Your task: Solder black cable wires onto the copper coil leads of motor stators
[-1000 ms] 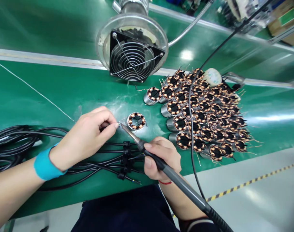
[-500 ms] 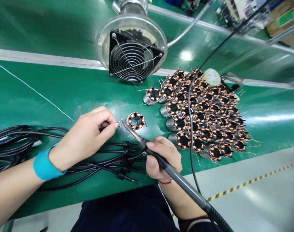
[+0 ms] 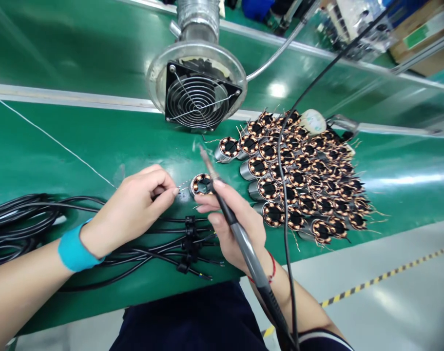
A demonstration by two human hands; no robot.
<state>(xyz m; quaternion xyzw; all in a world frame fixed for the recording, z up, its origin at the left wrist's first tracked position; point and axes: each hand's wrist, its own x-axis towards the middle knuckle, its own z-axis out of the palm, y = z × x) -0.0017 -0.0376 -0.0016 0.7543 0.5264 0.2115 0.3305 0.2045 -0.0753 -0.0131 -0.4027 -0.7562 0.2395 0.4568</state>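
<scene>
My left hand (image 3: pixel 143 202) is closed in a pinch at the end of a thin silvery solder wire (image 3: pixel 66 147), which runs in from the far left and passes behind the hand. Just right of those fingertips, a stator (image 3: pixel 196 184) with copper windings stands on the green bench, its fine leads stretching toward the pinch. My right hand (image 3: pixel 240 219) grips a soldering iron (image 3: pixel 240 236). The iron's tip points up and away, above the stator, with a wisp of smoke by it. The iron and right fingers partly hide the stator.
Several rows of wound stators (image 3: pixel 302 180) stand at the right, with a black cord (image 3: pixel 284 195) hanging across them. A fume extractor fan (image 3: pixel 198 102) is above the work spot. Black cables (image 3: pixel 86 263) lie at the left and front of the green bench (image 3: pixel 141 129).
My right hand has raised the soldering iron, its tip moving up and away from the leads, and its fingers now reach over the stator. My left hand has barely moved.
</scene>
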